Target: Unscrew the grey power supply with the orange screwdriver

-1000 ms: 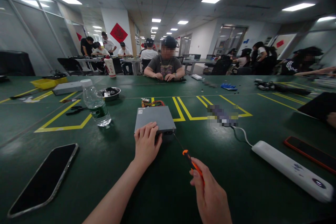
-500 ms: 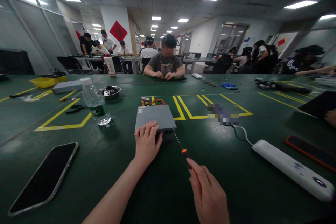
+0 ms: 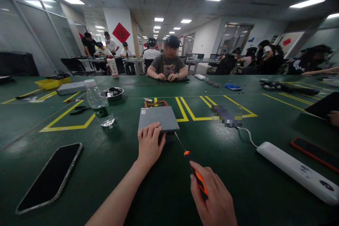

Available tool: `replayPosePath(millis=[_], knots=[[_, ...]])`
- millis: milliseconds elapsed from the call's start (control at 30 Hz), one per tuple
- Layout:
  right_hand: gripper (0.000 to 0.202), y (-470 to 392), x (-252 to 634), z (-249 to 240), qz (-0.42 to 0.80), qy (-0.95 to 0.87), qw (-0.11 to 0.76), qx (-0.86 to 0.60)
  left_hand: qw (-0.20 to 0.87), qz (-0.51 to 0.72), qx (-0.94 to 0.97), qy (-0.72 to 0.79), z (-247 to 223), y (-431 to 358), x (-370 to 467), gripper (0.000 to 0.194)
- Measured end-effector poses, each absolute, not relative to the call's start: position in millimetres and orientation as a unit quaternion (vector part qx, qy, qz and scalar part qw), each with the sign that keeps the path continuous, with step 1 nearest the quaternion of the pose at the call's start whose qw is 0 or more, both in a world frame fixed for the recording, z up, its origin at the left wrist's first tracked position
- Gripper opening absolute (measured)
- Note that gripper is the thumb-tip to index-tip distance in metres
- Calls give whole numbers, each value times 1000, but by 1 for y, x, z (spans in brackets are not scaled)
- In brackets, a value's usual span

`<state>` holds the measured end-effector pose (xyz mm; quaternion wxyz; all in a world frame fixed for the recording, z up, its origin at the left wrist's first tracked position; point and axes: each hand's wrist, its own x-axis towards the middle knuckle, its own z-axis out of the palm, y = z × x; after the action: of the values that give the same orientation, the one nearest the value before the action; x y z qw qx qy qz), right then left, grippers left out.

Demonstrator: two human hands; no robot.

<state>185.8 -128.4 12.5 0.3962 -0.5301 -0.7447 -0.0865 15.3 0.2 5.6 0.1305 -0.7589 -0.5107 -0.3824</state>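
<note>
A flat grey computer power supply (image 3: 165, 117) lies on the green table, its bundle of coloured wires (image 3: 156, 103) at the far side. My left hand (image 3: 150, 140) grips its near left edge, fingers on top and thumb at the near side. In my right hand (image 3: 212, 192) is a screwdriver (image 3: 200, 180) with an orange and black handle, held between thumb and fingers. Its thin shaft points up and left, and the tip meets the near face of the power supply close to the right corner. Whatever the tip touches is too small to make out.
A water bottle (image 3: 100, 107) stands left of the power supply, with a metal bowl (image 3: 113, 93) of small parts behind it. A phone (image 3: 50, 178) lies front left. At right are a white power bank-like device (image 3: 296, 171) and its cable. A person (image 3: 169, 60) sits opposite.
My right hand has loosened and turned on the screwdriver, so more of the orange handle shows. My left hand keeps its hold on the power supply. The whole view has shifted slightly.
</note>
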Motion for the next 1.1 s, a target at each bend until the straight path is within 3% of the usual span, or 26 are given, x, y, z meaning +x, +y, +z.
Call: replayPosePath(millis=[500, 1100], knots=[[27, -118, 167, 9, -92, -764, 383, -511, 131, -393, -753, -511, 5, 0, 17, 18], [26, -111, 169, 35, -220, -852, 249, -405, 136, -400, -753, -504, 6, -1, 17, 19]])
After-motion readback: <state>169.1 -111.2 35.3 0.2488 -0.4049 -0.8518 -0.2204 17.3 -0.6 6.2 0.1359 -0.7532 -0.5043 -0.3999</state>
